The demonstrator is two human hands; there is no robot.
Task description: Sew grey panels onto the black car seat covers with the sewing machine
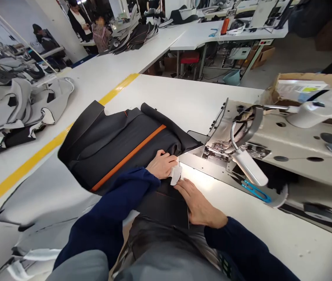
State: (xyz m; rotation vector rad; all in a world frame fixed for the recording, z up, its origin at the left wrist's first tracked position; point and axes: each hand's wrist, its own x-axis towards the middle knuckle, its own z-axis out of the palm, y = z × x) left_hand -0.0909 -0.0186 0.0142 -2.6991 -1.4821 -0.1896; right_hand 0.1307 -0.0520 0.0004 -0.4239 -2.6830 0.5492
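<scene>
Left hand: fingers curled in, closed over a small white tab at the near right edge of a black seat-cover-like panel. Thumb mostly hidden. Right hand: fingers stretched forward and close together, laid on a black flap of the same material, fingertips just beside the white tab; could not tell whether the thumb gripped underneath. Hands near each other. Both arms wore navy sleeves.

Panel lay on the white worktable, left of the sewing machine, folded and bulky; an orange stripe ran diagonally across it. Its pointed right corner reached the machine's edge. The flap hung toward the person's lap.

On the machine: white lamp angled down, blue thread snips near the lamp's end. Open cardboard box behind the machine.

Left side: grey-backed cover piece beside the panel, partly under its edge; more grey-backed covers piled farther left, past the yellow tape on the tabletop.

Background: stacked dark pieces on the far tabletop, orange thread cone on another table, red stool and teal bin beneath. Several co-workers stood or sat upper left, small in view.
</scene>
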